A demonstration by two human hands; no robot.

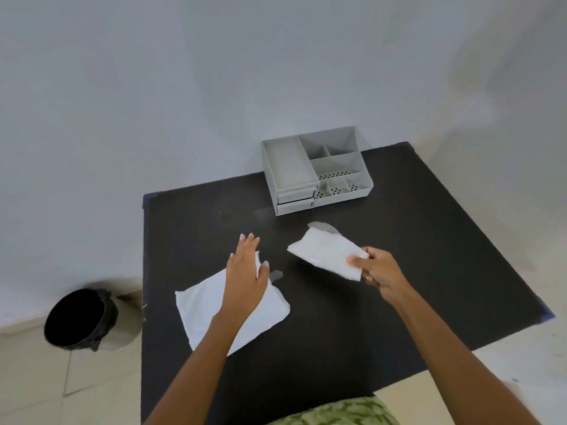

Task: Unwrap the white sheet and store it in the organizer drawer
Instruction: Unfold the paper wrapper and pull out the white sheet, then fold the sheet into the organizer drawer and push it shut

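Black table (399,271): left hand (245,271) flat and open above wrapper (199,314) near left edge; right hand (377,271) pinching white sheet (325,253) mid-table; organizer (316,170) at far edge, bare surface between.

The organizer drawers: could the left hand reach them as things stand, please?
Probably yes: the left hand lies open on the flat sheet, holding nothing, and the dark table between it and the closed organizer drawers looks bare.

arms: bare, no sleeves | left hand (245,279), right hand (379,273): no rings | garment (337,414): green camouflage-patterned
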